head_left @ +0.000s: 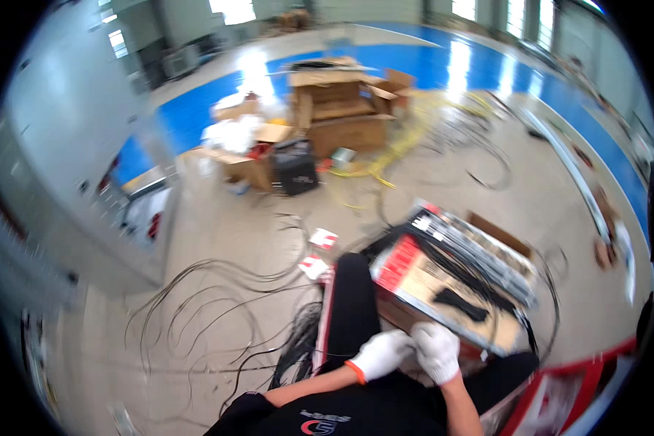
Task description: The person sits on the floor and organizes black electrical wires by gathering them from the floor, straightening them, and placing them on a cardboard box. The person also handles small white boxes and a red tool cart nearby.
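My left hand [382,356], in a white knit glove with an orange cuff, is closed in front of my body. Right beside it, my right hand [436,352] is closed too, in a white glove, the two nearly touching at the fingertips. What they hold, if anything, is too small and blurred to tell. Just beyond my right hand stands an open box [429,305] with a cardboard surface and red print. On it lie a small bundle of black cable [461,304] and black wires [454,263]. A bunch of black wires [298,341] hangs by my left leg.
Long loose wires [196,272] curl over the floor at left, beside a grey metal cabinet [87,145]. Ahead are cardboard boxes [345,134], a black case [294,167] and yellow cable [407,149]. A red frame [574,385] stands at lower right.
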Demonstrator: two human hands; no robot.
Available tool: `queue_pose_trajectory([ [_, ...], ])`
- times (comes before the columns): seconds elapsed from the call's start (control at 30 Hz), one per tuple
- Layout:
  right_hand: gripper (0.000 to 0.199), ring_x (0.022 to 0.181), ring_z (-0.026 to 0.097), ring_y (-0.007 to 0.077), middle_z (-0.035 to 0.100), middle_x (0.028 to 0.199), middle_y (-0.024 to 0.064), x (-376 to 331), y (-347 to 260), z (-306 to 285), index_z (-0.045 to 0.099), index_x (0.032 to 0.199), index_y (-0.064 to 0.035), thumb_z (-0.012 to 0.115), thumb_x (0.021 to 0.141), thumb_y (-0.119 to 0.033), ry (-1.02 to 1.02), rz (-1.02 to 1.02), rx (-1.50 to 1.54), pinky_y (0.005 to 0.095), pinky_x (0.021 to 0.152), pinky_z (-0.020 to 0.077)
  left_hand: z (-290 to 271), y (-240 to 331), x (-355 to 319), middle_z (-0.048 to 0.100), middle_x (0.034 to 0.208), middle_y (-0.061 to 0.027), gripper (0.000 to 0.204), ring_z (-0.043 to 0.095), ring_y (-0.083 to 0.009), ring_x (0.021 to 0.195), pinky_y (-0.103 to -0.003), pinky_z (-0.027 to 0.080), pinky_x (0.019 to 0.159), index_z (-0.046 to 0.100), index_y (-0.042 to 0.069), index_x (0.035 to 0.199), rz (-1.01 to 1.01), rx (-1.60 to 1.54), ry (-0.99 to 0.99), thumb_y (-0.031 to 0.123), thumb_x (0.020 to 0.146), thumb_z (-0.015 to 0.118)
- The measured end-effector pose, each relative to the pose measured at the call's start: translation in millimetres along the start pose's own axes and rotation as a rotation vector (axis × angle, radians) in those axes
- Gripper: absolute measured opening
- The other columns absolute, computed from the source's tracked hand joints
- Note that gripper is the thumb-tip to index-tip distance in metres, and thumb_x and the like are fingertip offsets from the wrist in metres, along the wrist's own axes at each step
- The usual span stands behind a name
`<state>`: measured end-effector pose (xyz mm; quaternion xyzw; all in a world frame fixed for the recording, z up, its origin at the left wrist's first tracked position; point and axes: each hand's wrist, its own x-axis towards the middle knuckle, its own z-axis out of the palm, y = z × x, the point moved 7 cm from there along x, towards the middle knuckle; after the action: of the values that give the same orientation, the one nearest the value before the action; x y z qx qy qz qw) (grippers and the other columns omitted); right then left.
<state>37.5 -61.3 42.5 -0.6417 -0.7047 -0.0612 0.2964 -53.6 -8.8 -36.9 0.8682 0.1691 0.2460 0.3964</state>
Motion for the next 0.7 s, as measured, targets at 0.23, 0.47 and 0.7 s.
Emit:
queue_pose_trajectory([
  [0.23, 0.009, 0.065, 0.061, 0.0328, 0.063, 0.074, 0.0119, -2.1, -8.8, 8.3, 0.061, 0.073, -0.0066, 0.066, 0.079, -0.011, 0.121, 0.196, 0.081, 0.0403, 0.059, 0.0484, -6.5, 28.8, -16.0, 0.060, 0.089, -0.0103, 0.009, 0.064, -0.0299, 0.074, -0.041, 0.052, 0.060, 0.057, 0.007, 0.094, 0.062, 0.288, -0.037, 0.014, 0.088, 0.056],
  [0.47, 0.002, 0.076, 0.065, 0.0295, 0.067, 0.085, 0.0133, -0.6, -2.8, -20.0, 0.065, 0.080, -0.0030, 0.066, 0.080, -0.005, 0.364, 0.290, 0.394, 0.0368, 0.072, 0.0521, -17.5, 27.7, -5.1, 0.061, 0.092, -0.0120, 0.017, 0.064, -0.0329, 0.081, -0.042, 0.052, 0.072, 0.063, 0.008, 0.099, -0.065, 0.045, 0.023, 0.023, 0.093, 0.058],
  [0.7, 0.011, 0.075, 0.058, 0.0158, 0.064, 0.092, 0.0107, -45.1, 29.0, 8.9, 0.057, 0.099, 0.0009, 0.050, 0.095, -0.006, 0.418, 0.925, 0.789, 0.0291, 0.071, 0.0493, -17.5, -4.4, 1.7, 0.062, 0.078, 0.0012, 0.029, 0.058, -0.0079, 0.076, -0.024, 0.047, 0.072, 0.068, 0.005, 0.099, -0.379, -0.694, -0.257, 0.030, 0.099, 0.055],
])
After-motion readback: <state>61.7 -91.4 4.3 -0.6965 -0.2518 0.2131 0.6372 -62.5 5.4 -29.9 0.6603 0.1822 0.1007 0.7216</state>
